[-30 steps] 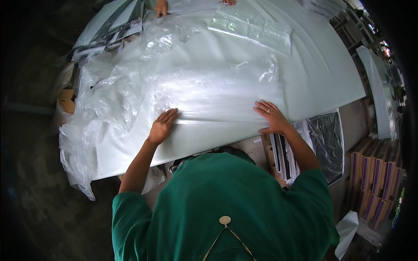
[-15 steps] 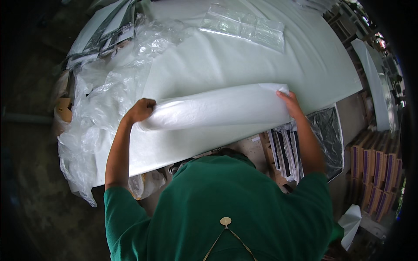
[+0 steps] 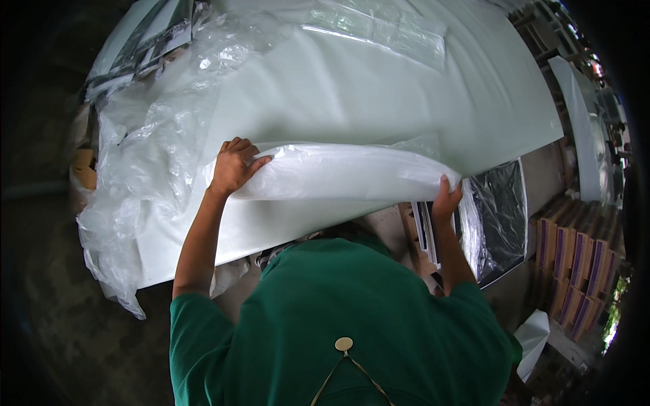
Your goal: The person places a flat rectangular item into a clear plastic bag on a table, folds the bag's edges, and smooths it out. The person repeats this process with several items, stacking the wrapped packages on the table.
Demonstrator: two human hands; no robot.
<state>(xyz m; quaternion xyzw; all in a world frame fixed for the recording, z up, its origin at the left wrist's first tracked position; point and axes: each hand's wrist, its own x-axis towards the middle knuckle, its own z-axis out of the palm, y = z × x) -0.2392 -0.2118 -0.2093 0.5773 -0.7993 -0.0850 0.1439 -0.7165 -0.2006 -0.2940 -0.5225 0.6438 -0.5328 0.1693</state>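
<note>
A folded bundle of thin, whitish translucent sheeting [image 3: 345,172] stretches between my two hands over the covered table [image 3: 325,95]. My left hand [image 3: 235,166] grips its left end, thumb on top and fingers curled at the far edge. At the right end my right hand [image 3: 446,196] pinches the near corner, thumb uppermost, the other fingers mostly hidden underneath. The bundle's far edge bulges and a thin flap shows behind it on the right. Whether its underside touches the table cannot be made out.
Crumpled transparent plastic film [image 3: 159,162] covers the table's left side. A flat transparent bag [image 3: 379,30] lies at the far side. Right of the table are a dark film-wrapped panel [image 3: 500,213] and stacked brown cartons [image 3: 575,264].
My left hand has shifted right and its fingers have spread somewhat over the sheeting. My right hand has come down toward me, drawing the right end of the bundle nearer.
</note>
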